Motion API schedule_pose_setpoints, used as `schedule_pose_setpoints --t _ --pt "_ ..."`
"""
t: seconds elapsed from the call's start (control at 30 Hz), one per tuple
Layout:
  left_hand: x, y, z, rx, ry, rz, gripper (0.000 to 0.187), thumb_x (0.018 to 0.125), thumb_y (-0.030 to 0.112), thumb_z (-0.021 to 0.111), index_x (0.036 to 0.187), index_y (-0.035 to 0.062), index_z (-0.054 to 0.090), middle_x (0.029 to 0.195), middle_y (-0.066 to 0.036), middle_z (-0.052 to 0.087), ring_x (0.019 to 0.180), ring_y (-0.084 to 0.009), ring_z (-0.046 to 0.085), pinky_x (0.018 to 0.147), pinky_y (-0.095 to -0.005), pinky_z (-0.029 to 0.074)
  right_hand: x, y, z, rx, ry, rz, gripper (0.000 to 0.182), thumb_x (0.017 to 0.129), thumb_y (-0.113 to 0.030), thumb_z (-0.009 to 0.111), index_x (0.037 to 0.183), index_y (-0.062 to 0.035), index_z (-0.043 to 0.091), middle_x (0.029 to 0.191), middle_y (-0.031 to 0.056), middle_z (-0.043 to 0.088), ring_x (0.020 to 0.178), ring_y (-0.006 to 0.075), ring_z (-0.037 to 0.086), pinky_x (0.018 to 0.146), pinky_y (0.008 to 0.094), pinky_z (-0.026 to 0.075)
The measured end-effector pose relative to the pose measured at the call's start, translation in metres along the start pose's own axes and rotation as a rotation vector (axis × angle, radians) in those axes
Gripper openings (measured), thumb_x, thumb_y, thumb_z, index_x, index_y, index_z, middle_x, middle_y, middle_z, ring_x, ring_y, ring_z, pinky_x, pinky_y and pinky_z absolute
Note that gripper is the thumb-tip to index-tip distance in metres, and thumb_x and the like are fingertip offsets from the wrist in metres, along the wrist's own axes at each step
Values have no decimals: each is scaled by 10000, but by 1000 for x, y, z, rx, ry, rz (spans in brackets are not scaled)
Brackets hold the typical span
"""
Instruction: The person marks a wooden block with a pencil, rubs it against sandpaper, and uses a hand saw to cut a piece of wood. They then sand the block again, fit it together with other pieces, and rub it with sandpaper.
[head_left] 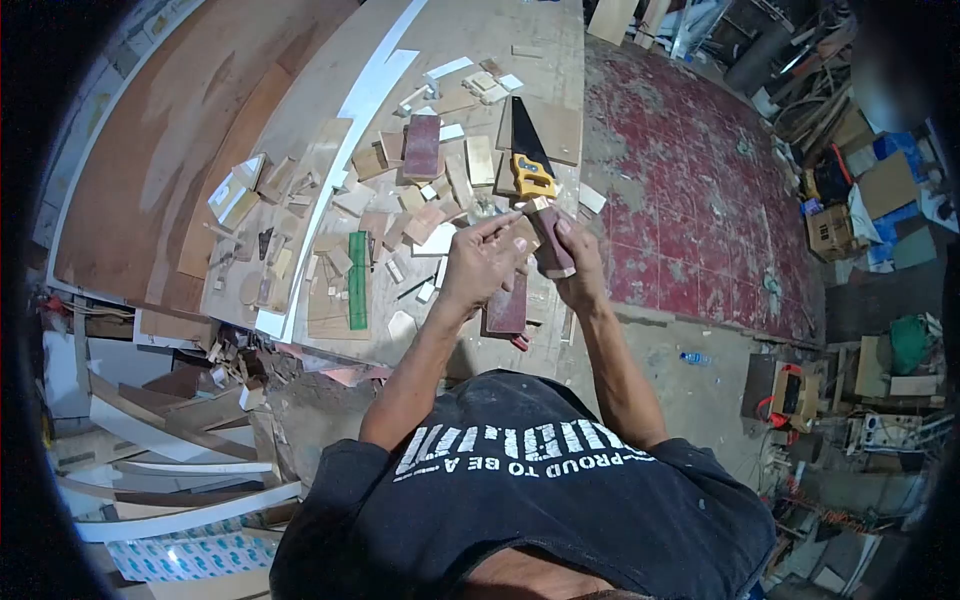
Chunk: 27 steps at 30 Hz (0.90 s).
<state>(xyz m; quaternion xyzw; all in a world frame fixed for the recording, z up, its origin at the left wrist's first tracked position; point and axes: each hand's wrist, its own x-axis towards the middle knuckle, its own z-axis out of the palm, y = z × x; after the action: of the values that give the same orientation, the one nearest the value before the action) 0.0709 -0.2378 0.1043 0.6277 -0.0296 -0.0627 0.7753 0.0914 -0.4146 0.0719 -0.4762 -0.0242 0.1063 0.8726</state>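
Observation:
My right hand is closed round a dark red sanding block, held tilted above the near right part of the workbench. Just left of it is my left hand, its index finger stretched toward the block's upper end, where a small pale wood piece shows. Whether the left fingers grip that piece is unclear. Beyond the hands lies a handsaw with a yellow handle and black blade. Another dark red block lies partly under my left hand, and a third rests among wood offcuts.
The workbench carries many wood scraps, a green strip and a long white strip. Right of it is a worn red floor. Curved offcuts are piled at the lower left; boxes and clutter line the right side.

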Motion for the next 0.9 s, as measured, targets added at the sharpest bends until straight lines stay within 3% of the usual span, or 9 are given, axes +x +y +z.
schedule_pose_setpoints --t 0.23,0.4,0.5,0.53,0.63,0.7,0.8,0.87,0.9 --pt "7 -6 7 54 59 66 218 883 90 682 1078 -5 660 862 -30 674 592 -54 584 452 -175 445 -23 13 5 -201 107 -165 410 959 -198 579 1309 15 558 1079 54 632 896 79 586 766 215 478" --pt "1 -6 10 198 -80 100 157 884 87 681 1025 18 677 884 -10 666 737 -44 584 542 -208 491 -4 -2 16 -342 157 -220 433 944 -229 617 1311 -4 571 1103 67 629 901 91 563 780 225 460" --pt "10 -15 -7 320 -16 192 141 881 68 671 1008 8 673 894 -29 663 779 -52 594 570 -213 505 -34 10 13 -523 161 -119 449 950 -268 608 1299 12 574 1087 63 636 903 107 570 792 238 457" --pt "9 -24 -9 324 -49 203 139 878 64 671 1005 8 674 891 -32 663 780 -53 594 572 -207 504 -34 15 23 -418 168 -294 449 942 -279 617 1279 17 590 1058 65 644 895 112 573 782 235 452" --pt "0 -29 2 347 -149 240 145 873 66 680 1009 14 674 886 -37 662 772 -46 586 569 -190 494 3 8 12 -662 269 -341 428 939 -275 621 1258 10 612 1056 78 651 903 127 579 792 237 458" --pt "-9 -12 10 144 -161 -82 170 873 68 685 1035 20 667 878 -31 661 734 -48 584 563 -190 488 18 -3 16 -336 293 -310 408 944 -269 604 1223 28 623 1037 100 654 881 123 590 767 227 472" --pt "-3 -4 0 115 -107 -17 137 868 70 691 988 18 649 862 -28 666 701 -63 600 567 -208 496 9 -11 7 -41 307 -292 443 932 -293 607 1227 37 596 1015 96 646 830 124 606 696 232 488" --pt "-1 -9 -7 135 2 37 90 829 -2 673 908 11 633 852 -60 666 735 -122 640 618 -254 515 -11 -6 -4 59 298 -41 485 921 -339 598 1245 21 561 996 84 637 786 132 615 643 248 502" --pt "0 -12 -9 139 4 38 90 829 -2 673 908 11 633 852 -60 666 735 -122 640 618 -254 515 -20 -3 1 62 296 -41 485 921 -339 598 1245 21 561 996 84 637 786 132 615 643 248 502"
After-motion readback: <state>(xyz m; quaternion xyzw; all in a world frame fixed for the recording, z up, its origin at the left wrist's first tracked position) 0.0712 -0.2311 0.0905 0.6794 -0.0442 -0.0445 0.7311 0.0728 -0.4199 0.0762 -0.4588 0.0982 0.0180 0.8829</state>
